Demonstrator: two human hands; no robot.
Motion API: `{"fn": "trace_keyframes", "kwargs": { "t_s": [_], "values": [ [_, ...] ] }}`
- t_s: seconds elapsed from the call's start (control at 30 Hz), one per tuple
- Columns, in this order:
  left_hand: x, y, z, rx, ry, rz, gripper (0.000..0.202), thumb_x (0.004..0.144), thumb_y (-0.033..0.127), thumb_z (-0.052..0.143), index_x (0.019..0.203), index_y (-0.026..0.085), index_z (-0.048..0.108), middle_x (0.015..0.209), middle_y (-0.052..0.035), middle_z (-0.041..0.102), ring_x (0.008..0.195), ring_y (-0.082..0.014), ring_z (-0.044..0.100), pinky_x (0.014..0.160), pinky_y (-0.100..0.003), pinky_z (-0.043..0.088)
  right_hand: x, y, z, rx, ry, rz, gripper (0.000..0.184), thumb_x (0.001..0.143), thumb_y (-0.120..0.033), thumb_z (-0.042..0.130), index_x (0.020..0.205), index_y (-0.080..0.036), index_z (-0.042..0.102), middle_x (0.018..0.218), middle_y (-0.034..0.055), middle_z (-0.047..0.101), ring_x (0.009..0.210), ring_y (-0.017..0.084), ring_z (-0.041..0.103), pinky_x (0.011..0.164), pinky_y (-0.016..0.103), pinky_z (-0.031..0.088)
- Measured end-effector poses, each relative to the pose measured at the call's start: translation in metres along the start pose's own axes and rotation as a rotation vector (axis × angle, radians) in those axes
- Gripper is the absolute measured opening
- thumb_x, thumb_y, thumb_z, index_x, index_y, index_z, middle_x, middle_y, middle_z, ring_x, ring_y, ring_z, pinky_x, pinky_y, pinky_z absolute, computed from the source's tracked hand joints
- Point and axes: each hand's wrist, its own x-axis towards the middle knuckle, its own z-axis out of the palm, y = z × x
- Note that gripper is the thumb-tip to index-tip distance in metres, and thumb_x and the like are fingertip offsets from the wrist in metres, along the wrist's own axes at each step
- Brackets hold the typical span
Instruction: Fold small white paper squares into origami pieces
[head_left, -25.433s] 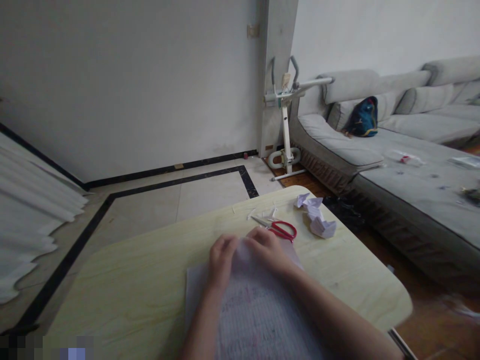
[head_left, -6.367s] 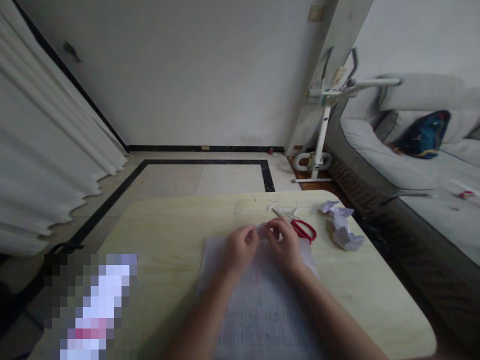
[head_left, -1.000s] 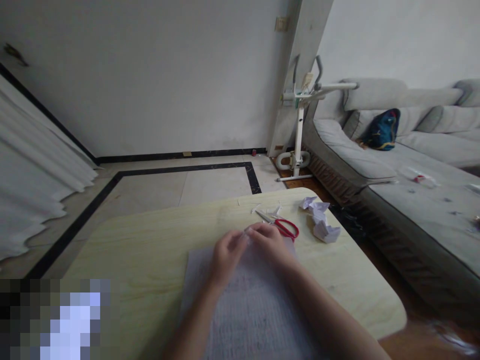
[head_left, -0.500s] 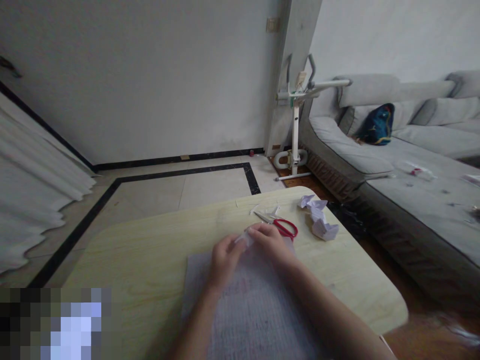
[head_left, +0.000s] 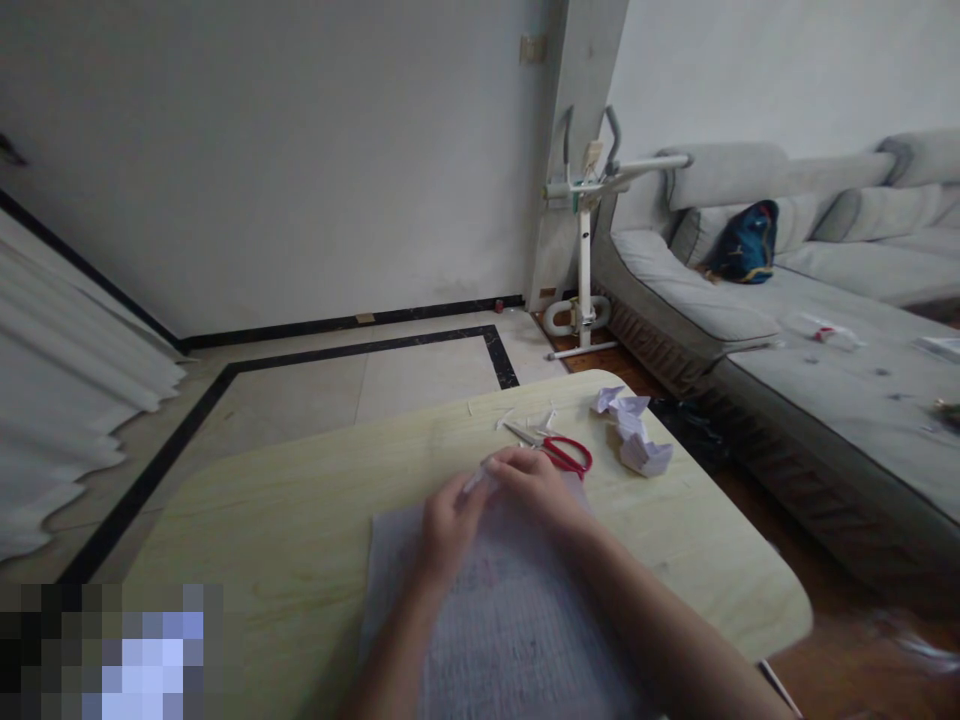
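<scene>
Both of my hands meet over the far end of a lined paper sheet [head_left: 510, 620] on a pale wooden table [head_left: 300, 510]. My left hand [head_left: 444, 522] and my right hand [head_left: 536, 485] pinch a small folded piece of white paper [head_left: 480, 479] between their fingertips. Red-handled scissors [head_left: 559, 450] lie just beyond my right hand. Small paper scraps [head_left: 525, 420] lie by the scissor blades, and folded and crumpled white paper [head_left: 634, 430] sits near the table's far right edge.
A grey sofa [head_left: 787, 330] with a dark blue bag [head_left: 739, 240] stands to the right. A white exercise machine [head_left: 585, 250] stands by the wall corner. White curtains [head_left: 67, 380] hang at the left. A blurred patch covers the lower left corner.
The view has shifted slightly. My hands stay together at the same spot, still working the small paper piece with the fingertips.
</scene>
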Motion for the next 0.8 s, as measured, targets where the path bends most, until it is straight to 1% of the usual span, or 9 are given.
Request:
{"fn": "trace_keyframes", "kwargs": {
  "t_s": [0.17,0.3,0.43,0.57,0.67,0.8],
  "values": [
    [-0.0007,-0.0008,0.0003,-0.032,-0.018,-0.012,0.033,0.085,0.045,0.056,0.084,0.014,0.066,0.070,-0.0010,0.064,0.067,-0.0159,0.059,0.060,-0.022,0.043,0.0025,0.0042,-0.0018,-0.028,0.052,-0.006,0.020,0.073,-0.040,0.070,0.071,-0.020,0.069,0.070,0.0009,0.066,0.067,0.017,0.059,0.065,0.028,0.045],
    [-0.0011,-0.0018,0.0016,-0.051,-0.033,-0.023,0.032,0.083,0.045,0.059,0.088,0.014,0.067,0.070,-0.0005,0.063,0.066,-0.0149,0.057,0.059,-0.021,0.042,0.0037,0.0080,-0.0032,-0.013,0.065,-0.018,0.017,0.073,-0.038,0.070,0.072,-0.022,0.069,0.071,0.0006,0.065,0.068,0.017,0.059,0.065,0.029,0.045],
    [-0.0010,-0.0022,0.0028,-0.053,-0.054,-0.039,0.033,0.080,0.045,0.062,0.087,0.014,0.067,0.070,-0.0009,0.063,0.065,-0.0148,0.058,0.057,-0.021,0.042,0.0033,0.0067,-0.0028,-0.022,0.083,-0.023,0.015,0.073,-0.037,0.069,0.072,-0.022,0.069,0.071,0.0007,0.066,0.068,0.018,0.060,0.065,0.029,0.045],
    [-0.0013,0.0003,0.0018,-0.034,-0.054,-0.061,0.034,0.082,0.045,0.060,0.089,0.014,0.069,0.072,-0.0023,0.066,0.066,-0.0156,0.059,0.058,-0.022,0.042,0.0021,0.0023,-0.0013,-0.056,0.093,-0.013,0.017,0.072,-0.038,0.069,0.068,-0.022,0.068,0.068,0.0009,0.065,0.067,0.018,0.059,0.064,0.030,0.046],
    [-0.0012,0.0028,0.0003,-0.043,-0.046,-0.057,0.033,0.082,0.045,0.059,0.088,0.014,0.069,0.071,-0.0024,0.066,0.065,-0.0153,0.058,0.058,-0.022,0.042,0.0021,0.0028,-0.0015,-0.026,0.086,-0.004,0.018,0.071,-0.039,0.070,0.069,-0.021,0.068,0.067,0.0004,0.064,0.064,0.016,0.057,0.062,0.028,0.045],
    [-0.0010,0.0037,-0.0011,-0.031,-0.021,-0.070,0.032,0.081,0.044,0.060,0.081,0.013,0.068,0.066,-0.0021,0.064,0.061,-0.0148,0.057,0.055,-0.021,0.041,0.0030,0.0080,-0.0030,0.031,0.051,0.012,0.021,0.071,-0.041,0.072,0.072,-0.021,0.068,0.066,-0.0003,0.062,0.060,0.014,0.056,0.060,0.027,0.043]
  ]
}}
